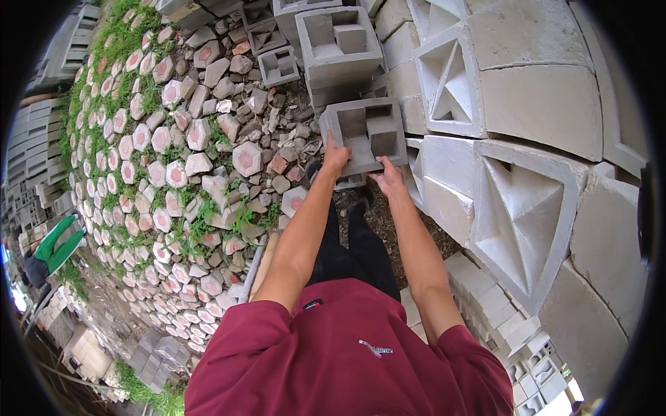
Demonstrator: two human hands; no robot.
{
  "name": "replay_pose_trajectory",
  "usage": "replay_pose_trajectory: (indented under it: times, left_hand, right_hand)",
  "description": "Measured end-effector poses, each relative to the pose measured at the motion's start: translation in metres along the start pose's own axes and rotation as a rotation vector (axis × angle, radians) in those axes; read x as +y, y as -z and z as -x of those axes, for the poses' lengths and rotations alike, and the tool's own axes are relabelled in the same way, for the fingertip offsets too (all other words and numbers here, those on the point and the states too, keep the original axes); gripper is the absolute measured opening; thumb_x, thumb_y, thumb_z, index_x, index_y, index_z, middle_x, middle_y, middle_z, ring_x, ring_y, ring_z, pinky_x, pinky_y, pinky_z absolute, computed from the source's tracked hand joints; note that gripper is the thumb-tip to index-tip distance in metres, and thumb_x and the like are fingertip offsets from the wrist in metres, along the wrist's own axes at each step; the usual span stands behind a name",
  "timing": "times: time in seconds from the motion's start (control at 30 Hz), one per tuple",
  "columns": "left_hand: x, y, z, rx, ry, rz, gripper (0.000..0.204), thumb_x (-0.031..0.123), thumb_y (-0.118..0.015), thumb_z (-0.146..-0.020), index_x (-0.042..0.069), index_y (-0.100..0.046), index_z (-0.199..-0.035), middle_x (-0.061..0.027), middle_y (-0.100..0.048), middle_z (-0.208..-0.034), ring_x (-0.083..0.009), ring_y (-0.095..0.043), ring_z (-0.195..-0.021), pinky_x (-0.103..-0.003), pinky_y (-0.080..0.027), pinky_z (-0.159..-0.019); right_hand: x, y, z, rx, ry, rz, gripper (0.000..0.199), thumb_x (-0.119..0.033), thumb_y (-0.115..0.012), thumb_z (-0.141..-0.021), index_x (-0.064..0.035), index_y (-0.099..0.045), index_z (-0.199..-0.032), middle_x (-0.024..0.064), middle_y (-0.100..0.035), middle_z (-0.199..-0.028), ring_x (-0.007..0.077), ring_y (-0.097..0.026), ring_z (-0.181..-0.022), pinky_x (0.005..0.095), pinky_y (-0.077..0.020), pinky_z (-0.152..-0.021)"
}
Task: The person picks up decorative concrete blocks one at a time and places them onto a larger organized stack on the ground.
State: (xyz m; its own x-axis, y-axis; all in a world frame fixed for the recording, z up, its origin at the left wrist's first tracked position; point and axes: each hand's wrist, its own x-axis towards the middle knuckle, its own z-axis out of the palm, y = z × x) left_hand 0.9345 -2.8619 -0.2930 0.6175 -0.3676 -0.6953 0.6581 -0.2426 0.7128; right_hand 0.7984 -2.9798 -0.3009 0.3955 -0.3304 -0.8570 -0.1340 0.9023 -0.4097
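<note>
A square grey concrete vent block (pixel 355 128) with a stepped hollow face is in front of me, above my feet. My left hand (pixel 337 154) grips its left side, the thumb over the near-left rim. At the near edge, toward the right corner, my right hand (pixel 390 176) is closed on the rim, with its thumb on top and its fingers partly hidden below. Just beyond stands a similar block (pixel 341 41) atop a stack, close to the held one. Whether the held block's underside touches anything is hidden.
A high wall of stacked blocks with triangular recesses (pixel 520 222) rises close on my right. Broken rubble (pixel 267 121) and hexagonal pavers (pixel 247 159) with grass cover the ground at left. A person in green trousers (pixel 55 246) is at far left.
</note>
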Motion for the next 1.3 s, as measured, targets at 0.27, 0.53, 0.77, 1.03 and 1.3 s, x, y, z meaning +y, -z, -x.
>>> replay_pose_trajectory:
  times: [0.27, 0.53, 0.77, 1.03, 1.3]
  left_hand:
    - [0.012, -0.003, 0.0, 0.02, 0.085, 0.036, 0.102, -0.004, -0.053, -0.065, 0.005, -0.005, -0.154, -0.0226, -0.05, -0.13, -0.0261, -0.057, -0.095, -0.033, -0.048, -0.073]
    - [-0.005, 0.0, -0.01, 0.048, 0.07, 0.037, 0.099, -0.003, -0.055, -0.066, 0.001, -0.007, -0.152, -0.0259, -0.029, -0.15, -0.0326, -0.031, -0.138, -0.029, -0.03, -0.108]
    - [-0.038, -0.004, -0.024, 0.069, -0.013, -0.01, 0.101, -0.004, -0.054, -0.065, 0.004, -0.006, -0.153, -0.0219, -0.035, -0.145, -0.0296, -0.041, -0.12, -0.03, -0.035, -0.093]
    - [-0.041, 0.0, -0.025, 0.076, -0.059, -0.035, 0.102, -0.006, -0.053, -0.065, 0.007, -0.004, -0.154, -0.0188, -0.047, -0.136, -0.0237, -0.056, -0.093, -0.029, -0.047, -0.066]
    - [-0.037, -0.001, -0.022, 0.088, -0.075, -0.037, 0.101, -0.004, -0.053, -0.067, 0.008, -0.003, -0.154, -0.0179, -0.05, -0.132, -0.0259, -0.055, -0.102, -0.031, -0.047, -0.076]
  right_hand:
    - [-0.001, 0.001, -0.01, -0.021, -0.029, -0.028, 0.032, -0.007, -0.062, -0.083, -0.0005, -0.052, -0.113, 0.0143, -0.059, -0.109, 0.0333, -0.06, -0.102, 0.0566, -0.052, -0.087]
    - [-0.001, -0.003, -0.009, -0.029, -0.074, -0.007, 0.037, -0.009, -0.061, -0.084, -0.0016, -0.049, -0.118, 0.014, -0.059, -0.111, 0.0327, -0.059, -0.104, 0.056, -0.0493, -0.09]
    - [-0.001, 0.001, -0.003, -0.034, -0.059, -0.003, 0.04, -0.008, -0.062, -0.083, -0.0033, -0.048, -0.12, 0.0134, -0.058, -0.113, 0.0329, -0.059, -0.105, 0.0563, -0.0491, -0.09]
    - [0.002, 0.003, -0.004, -0.03, -0.063, 0.001, 0.041, -0.008, -0.063, -0.083, -0.0039, -0.048, -0.12, 0.0127, -0.057, -0.112, 0.0316, -0.059, -0.105, 0.0546, -0.0498, -0.091]
    - [0.001, 0.007, -0.006, -0.052, -0.078, 0.056, 0.039, -0.011, -0.063, -0.085, -0.0038, -0.048, -0.121, 0.0123, -0.057, -0.114, 0.0312, -0.059, -0.105, 0.0525, -0.0506, -0.09]
